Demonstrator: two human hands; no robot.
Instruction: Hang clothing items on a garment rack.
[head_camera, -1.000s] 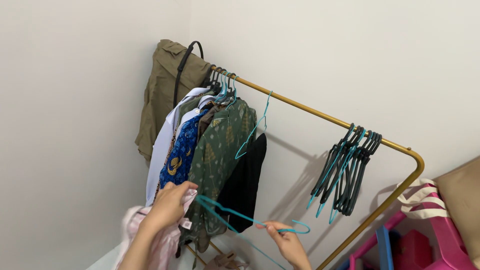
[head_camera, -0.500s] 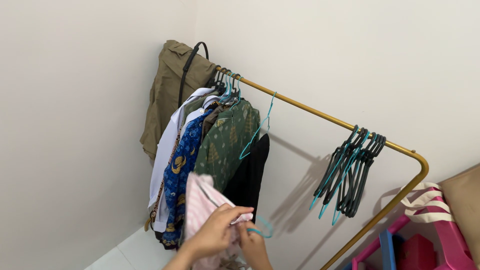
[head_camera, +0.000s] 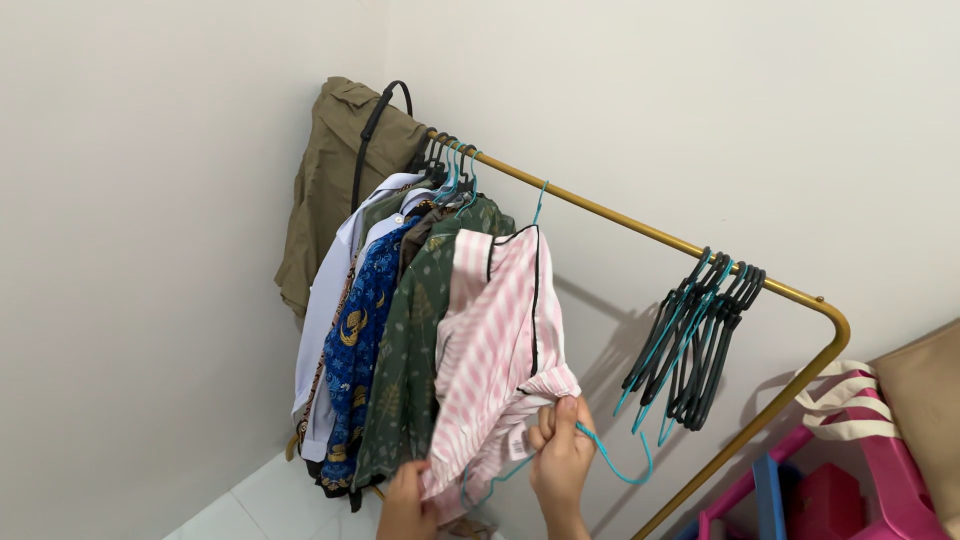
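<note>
- Left hand (head_camera: 405, 500) cut off at the bottom edge, below the rail (head_camera: 640, 232); fingers on the pink striped shirt's (head_camera: 500, 335) lower hem; grip hard to make out.
- Right hand (head_camera: 562, 455) clenched on the bunched shirt edge and a teal hanger (head_camera: 615, 465), under mid-rail.
- Shirt drapes beside the green shirt (head_camera: 410, 350); its own hanger mostly hidden.
- Empty hangers (head_camera: 695, 340) bunch near the rail's bend.
- Pink bins (head_camera: 850, 480) below that bend, cropped; contents unclear.

Plain white walls (head_camera: 150, 250), pale tiled floor (head_camera: 255, 500), room corner
</note>
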